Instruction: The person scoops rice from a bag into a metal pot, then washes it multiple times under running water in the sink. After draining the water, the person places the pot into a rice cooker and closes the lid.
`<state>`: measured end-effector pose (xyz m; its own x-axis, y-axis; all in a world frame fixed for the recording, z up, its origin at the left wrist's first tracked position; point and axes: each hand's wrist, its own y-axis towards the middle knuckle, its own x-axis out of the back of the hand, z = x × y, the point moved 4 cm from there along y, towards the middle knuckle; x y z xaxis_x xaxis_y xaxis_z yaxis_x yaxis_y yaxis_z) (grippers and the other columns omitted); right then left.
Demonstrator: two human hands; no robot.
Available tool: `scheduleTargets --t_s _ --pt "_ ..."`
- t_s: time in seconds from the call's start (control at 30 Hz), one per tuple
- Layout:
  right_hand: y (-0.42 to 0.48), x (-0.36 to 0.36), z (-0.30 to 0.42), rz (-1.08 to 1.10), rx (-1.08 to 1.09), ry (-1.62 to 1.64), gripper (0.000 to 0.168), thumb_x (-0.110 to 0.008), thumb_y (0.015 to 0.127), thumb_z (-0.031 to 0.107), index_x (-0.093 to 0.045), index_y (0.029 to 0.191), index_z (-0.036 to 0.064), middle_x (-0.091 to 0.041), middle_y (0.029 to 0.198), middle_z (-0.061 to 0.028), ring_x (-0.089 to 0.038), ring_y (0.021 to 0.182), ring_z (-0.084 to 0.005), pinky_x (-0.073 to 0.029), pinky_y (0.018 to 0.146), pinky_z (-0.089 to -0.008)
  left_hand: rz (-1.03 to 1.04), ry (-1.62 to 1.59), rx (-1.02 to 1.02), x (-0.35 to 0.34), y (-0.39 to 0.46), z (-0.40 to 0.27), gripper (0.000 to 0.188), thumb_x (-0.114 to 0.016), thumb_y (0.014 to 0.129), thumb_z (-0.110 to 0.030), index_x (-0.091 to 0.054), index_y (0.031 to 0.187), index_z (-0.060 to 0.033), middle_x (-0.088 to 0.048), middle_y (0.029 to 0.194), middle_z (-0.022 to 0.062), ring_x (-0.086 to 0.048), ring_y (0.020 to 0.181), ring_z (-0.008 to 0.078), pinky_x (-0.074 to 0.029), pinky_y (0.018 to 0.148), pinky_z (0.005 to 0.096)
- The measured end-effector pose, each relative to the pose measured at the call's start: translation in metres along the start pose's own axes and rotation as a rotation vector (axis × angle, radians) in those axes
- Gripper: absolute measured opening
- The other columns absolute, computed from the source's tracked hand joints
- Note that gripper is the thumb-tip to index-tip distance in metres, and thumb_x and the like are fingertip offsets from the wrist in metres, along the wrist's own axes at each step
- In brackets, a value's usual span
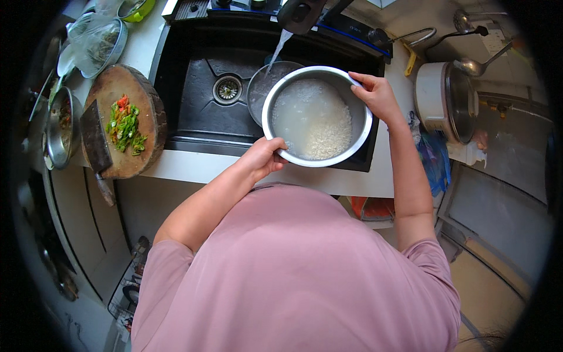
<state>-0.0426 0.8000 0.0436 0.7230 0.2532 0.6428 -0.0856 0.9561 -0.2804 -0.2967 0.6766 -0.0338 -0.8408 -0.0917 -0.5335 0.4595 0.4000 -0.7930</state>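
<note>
Both my hands grip the rim of a round metal pot [363, 127], held over the right part of a black sink [189, 94]. Inside it, white rice grains [327, 138] gather toward the near side under cloudy water [294, 110]. My left hand [264, 159] holds the near left rim, thumb on top. At the far right rim, my right hand [377, 94] pinches the edge. Behind the pot, a stream of water [278, 50] runs from the dark faucet [301, 15] into a clear bowl [258, 88], which the pot partly covers.
To the left, a round wooden chopping board [147, 132] carries chopped green and red peppers [125, 123] and a cleaver [94, 141], its handle past the counter edge. Metal bowls [63, 127] stand farther left. A rice cooker [440, 101] and a blue plastic bag [433, 160] are at right.
</note>
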Motion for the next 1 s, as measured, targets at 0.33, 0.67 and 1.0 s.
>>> scheduleTargets --t_s 0.33,0.67,1.0 --pt "0.006 0.008 -0.002 0.047 -0.008 -0.121 0.035 -0.059 0.075 0.009 -0.063 0.109 0.003 -0.067 0.088 -0.0102 -0.061 0.073 -0.0136 -0.050 0.068 -0.0265 0.130 0.012 0.127 -0.008 0.007 0.023 0.025 -0.051 0.081 -0.015 -0.051 0.100 0.0012 -0.059 0.083 0.0087 -0.060 0.059 0.0152 -0.044 0.042 0.0225" --pt "0.012 0.007 0.010 0.041 -0.051 -0.194 0.032 -0.058 0.071 0.012 -0.067 0.100 0.004 -0.068 0.090 -0.0148 -0.065 0.075 -0.0215 -0.050 0.074 -0.0305 0.221 0.000 0.182 -0.011 0.003 0.027 0.031 -0.049 0.082 -0.018 -0.048 0.106 0.0030 -0.062 0.086 0.0146 -0.058 0.055 0.0148 -0.046 0.042 0.0222" --pt "0.028 0.005 0.010 0.123 -0.025 -0.279 0.029 -0.059 0.071 0.013 -0.068 0.097 0.003 -0.067 0.087 -0.0163 -0.065 0.074 -0.0221 -0.050 0.073 -0.0306 0.267 -0.017 0.196 -0.014 -0.001 0.028 0.035 -0.046 0.083 -0.021 -0.046 0.108 0.0035 -0.063 0.088 0.0185 -0.057 0.053 0.0128 -0.046 0.042 0.0220"
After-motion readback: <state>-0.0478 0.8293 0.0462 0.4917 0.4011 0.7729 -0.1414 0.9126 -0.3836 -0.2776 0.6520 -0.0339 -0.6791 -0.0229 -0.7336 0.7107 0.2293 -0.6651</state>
